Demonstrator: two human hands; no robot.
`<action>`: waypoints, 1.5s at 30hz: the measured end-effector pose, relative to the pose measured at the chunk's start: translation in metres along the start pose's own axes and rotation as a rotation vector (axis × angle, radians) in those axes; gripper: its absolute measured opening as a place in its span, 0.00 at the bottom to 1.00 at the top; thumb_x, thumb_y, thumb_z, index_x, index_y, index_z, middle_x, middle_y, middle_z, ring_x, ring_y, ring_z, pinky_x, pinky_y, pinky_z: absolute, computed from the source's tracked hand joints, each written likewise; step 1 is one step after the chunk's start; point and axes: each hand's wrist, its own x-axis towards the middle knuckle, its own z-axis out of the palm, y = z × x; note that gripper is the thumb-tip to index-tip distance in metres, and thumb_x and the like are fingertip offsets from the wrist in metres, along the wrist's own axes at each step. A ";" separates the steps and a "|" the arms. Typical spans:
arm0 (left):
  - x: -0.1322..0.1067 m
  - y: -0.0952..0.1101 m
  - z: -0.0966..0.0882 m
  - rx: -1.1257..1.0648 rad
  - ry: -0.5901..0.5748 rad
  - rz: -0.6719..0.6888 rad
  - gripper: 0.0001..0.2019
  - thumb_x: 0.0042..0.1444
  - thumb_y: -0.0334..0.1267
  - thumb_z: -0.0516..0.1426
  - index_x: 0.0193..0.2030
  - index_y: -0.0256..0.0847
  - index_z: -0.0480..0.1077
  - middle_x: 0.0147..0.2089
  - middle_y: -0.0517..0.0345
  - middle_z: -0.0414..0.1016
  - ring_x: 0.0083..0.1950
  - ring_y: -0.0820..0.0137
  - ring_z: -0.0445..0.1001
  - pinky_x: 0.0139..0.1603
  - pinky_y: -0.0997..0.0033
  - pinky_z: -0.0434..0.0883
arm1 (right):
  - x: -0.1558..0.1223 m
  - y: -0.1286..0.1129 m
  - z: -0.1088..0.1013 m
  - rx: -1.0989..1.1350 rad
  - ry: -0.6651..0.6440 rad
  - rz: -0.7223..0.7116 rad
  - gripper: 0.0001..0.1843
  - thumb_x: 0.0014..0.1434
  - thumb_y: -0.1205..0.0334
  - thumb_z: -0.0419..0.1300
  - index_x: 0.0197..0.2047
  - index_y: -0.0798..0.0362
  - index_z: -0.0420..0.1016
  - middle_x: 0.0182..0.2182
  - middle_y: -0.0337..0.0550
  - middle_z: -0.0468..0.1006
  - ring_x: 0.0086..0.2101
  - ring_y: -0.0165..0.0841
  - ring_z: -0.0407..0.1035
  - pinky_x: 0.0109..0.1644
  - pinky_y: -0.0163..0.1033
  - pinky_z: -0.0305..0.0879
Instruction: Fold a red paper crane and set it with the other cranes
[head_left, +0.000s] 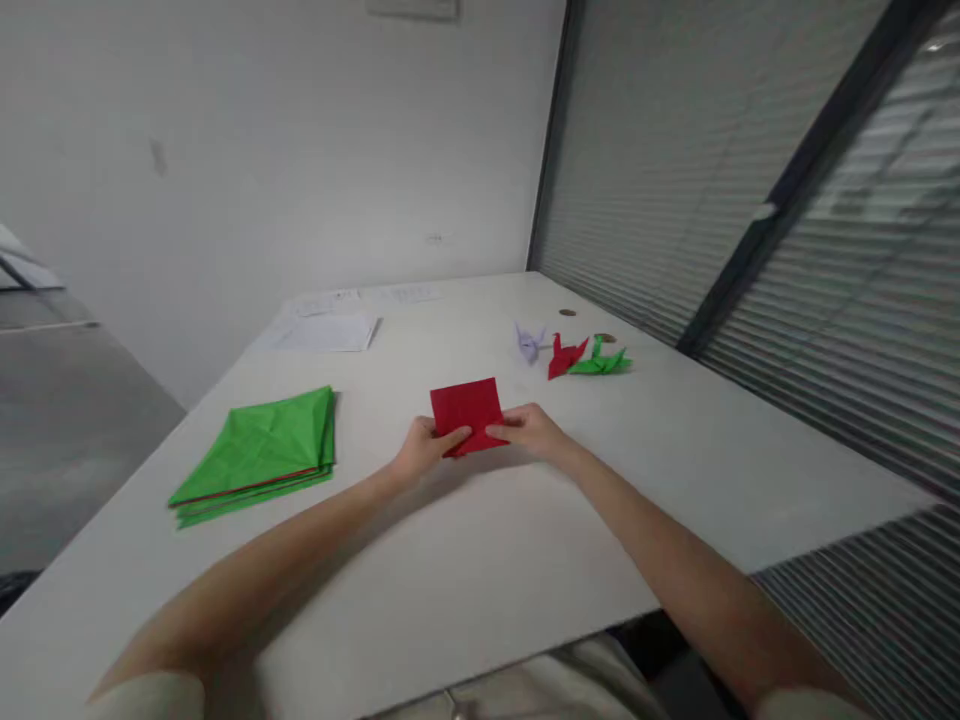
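Observation:
A folded red paper (468,405), about square, is held up just above the white table (420,600). My left hand (425,446) grips its lower left side, thumb on the front face and fingers behind. At the lower right, my right hand (531,430) pinches it the same way. Both thumbs point toward each other across the paper. The fingers behind the sheet are mostly hidden. Beyond my right hand sit three folded paper cranes: a pale purple crane (529,344), a red crane (565,356) and a green crane (602,360).
To the left lies a stack of green and red paper sheets (262,445). White papers (330,332) rest at the far left of the table. Two small round brown discs (568,312) lie near the back right edge. A window with blinds (675,180) runs along the right side.

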 end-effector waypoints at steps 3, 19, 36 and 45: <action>-0.001 0.000 -0.001 -0.008 -0.027 0.010 0.22 0.45 0.54 0.64 0.20 0.31 0.73 0.18 0.53 0.72 0.20 0.75 0.65 0.22 0.74 0.59 | -0.001 -0.002 -0.001 -0.009 0.024 0.016 0.28 0.43 0.39 0.66 0.30 0.60 0.82 0.22 0.43 0.77 0.25 0.33 0.67 0.29 0.36 0.60; 0.005 0.004 -0.009 -0.267 0.239 0.189 0.17 0.48 0.50 0.63 0.27 0.35 0.77 0.29 0.56 0.77 0.29 0.72 0.68 0.32 0.71 0.65 | -0.001 -0.005 0.002 -0.017 -0.030 0.045 0.24 0.42 0.42 0.67 0.20 0.58 0.77 0.18 0.39 0.73 0.22 0.28 0.62 0.29 0.35 0.55; 0.017 0.009 -0.026 -0.328 0.309 0.221 0.15 0.43 0.44 0.66 0.22 0.37 0.68 0.20 0.62 0.67 0.24 0.77 0.64 0.26 0.76 0.62 | 0.008 -0.001 -0.010 -0.091 0.131 -0.031 0.23 0.44 0.42 0.65 0.19 0.56 0.74 0.15 0.36 0.66 0.20 0.26 0.55 0.25 0.35 0.49; 0.022 -0.003 -0.029 -0.175 0.340 0.196 0.15 0.51 0.48 0.60 0.39 0.39 0.71 0.39 0.53 0.74 0.40 0.69 0.74 0.37 0.71 0.69 | 0.009 -0.004 -0.028 -0.011 0.391 -0.293 0.18 0.48 0.47 0.64 0.23 0.55 0.74 0.21 0.37 0.69 0.26 0.29 0.61 0.33 0.37 0.58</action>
